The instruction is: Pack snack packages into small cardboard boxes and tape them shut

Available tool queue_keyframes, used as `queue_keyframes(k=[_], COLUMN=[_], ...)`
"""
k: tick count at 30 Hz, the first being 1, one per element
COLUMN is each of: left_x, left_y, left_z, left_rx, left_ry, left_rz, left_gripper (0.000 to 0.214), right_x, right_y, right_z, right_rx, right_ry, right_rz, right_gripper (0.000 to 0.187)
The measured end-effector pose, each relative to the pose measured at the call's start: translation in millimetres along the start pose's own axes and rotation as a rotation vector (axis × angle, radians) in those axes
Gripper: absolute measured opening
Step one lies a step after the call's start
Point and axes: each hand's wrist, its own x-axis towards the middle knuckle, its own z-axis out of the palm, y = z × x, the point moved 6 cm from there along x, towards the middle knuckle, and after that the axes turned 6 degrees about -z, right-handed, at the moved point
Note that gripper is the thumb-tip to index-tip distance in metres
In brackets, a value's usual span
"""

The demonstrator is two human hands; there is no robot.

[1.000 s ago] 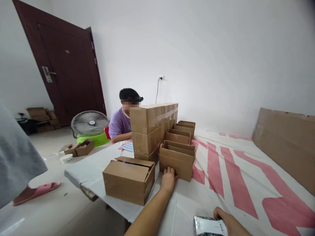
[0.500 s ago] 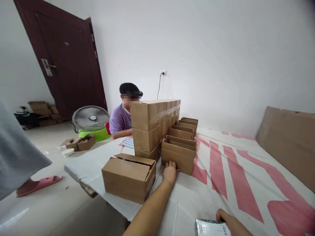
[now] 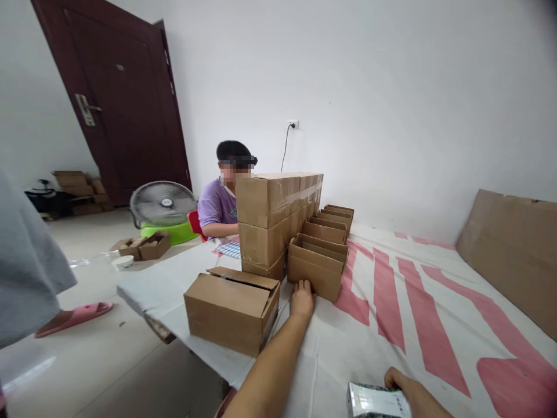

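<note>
My left hand (image 3: 303, 300) reaches forward across the table. Its fingers lie against the lower front of an open cardboard box (image 3: 314, 271), which has upright flaps and whose inside I cannot see. At the bottom edge, my right hand (image 3: 402, 388) is closed on a small white box (image 3: 376, 402) with dark print, partly cut off by the frame. Left of my forearm sits another cardboard box (image 3: 228, 310), its top flaps partly raised. More open boxes (image 3: 327, 227) line up behind the one I touch.
Taped cartons (image 3: 265, 226) stand stacked beside the open boxes. Behind them sits a person in a purple top (image 3: 215, 206). A large cardboard sheet (image 3: 509, 249) leans at the right. Left on the floor are a fan (image 3: 164, 203) and another person's pink slipper (image 3: 80, 318).
The view has shifted slightly, so the room and boxes appear a little further right and higher. Both hands keep nearly the same places, the right still holding the small white box.
</note>
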Motion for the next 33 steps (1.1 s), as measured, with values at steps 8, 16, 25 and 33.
queue_keyframes(k=[8,16,25,33], left_x=[-55,-196,-55,-3], left_y=[-10,-51,-171,-206], left_z=[-21.2,-93.7,-250.3,-227.3], left_rx=[-0.197,-0.433,-0.229,-0.357], left_ry=[-0.08,0.062,0.387,-0.038], left_rz=[-0.081,0.527,-0.079,-0.261], left_gripper=[0.039,0.038,0.032,0.056], right_x=[83,172,173,130], right_y=[-58,-114,-125,-103], right_z=[-23,20,33,37], right_rx=[-0.394,-0.611,-0.803,-0.749], right_ry=[0.305,0.407,0.497,0.406], right_rz=[-0.101,-0.065,-0.158,-0.241], right_gripper=[0.052,0.05,0.046,0.057])
